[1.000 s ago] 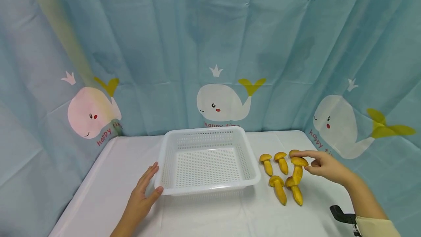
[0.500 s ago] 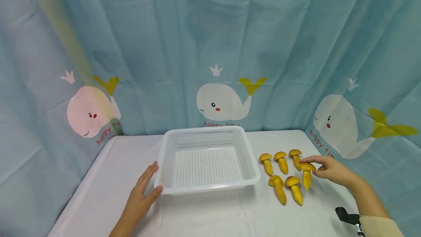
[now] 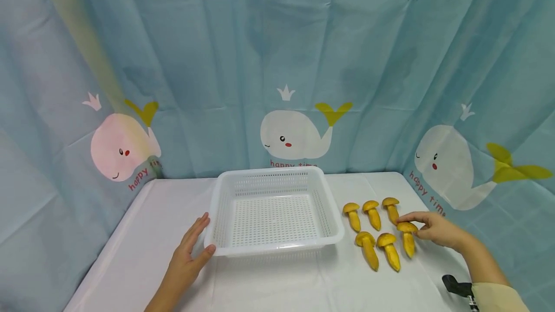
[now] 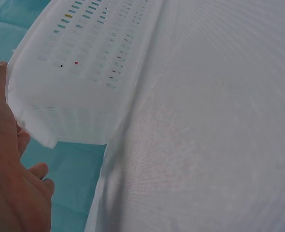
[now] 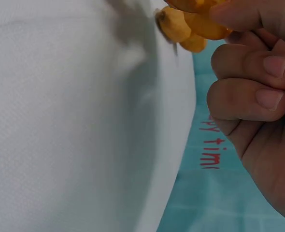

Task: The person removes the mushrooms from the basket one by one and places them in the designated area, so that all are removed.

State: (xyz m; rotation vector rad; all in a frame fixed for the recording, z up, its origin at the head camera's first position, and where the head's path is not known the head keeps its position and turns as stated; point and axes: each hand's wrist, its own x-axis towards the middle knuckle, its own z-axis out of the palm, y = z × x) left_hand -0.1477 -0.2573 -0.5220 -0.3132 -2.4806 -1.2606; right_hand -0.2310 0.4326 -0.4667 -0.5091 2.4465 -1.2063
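My right hand pinches a yellow toy-like mushroom by its cap between thumb and index finger, its stem pointing toward me. The right wrist view shows the other fingers of that hand curled in, with the yellow mushroom partly cut off at the top. Several similar mushrooms lie about it, such as one just behind and another to its left. At the left, my left hand rests against the rim of a white plastic basket, fingers extended along its left side and thumb at the front corner.
A white cloth covers the table under basket and mushrooms. Blue curtains printed with whales surround the table at the back and sides. A black strap piece sits at the right wrist by the cream sleeve.
My right hand has carried its mushroom rightward and toward me, from over the back mushrooms to the right end of the front row. The left hand and basket stay put.
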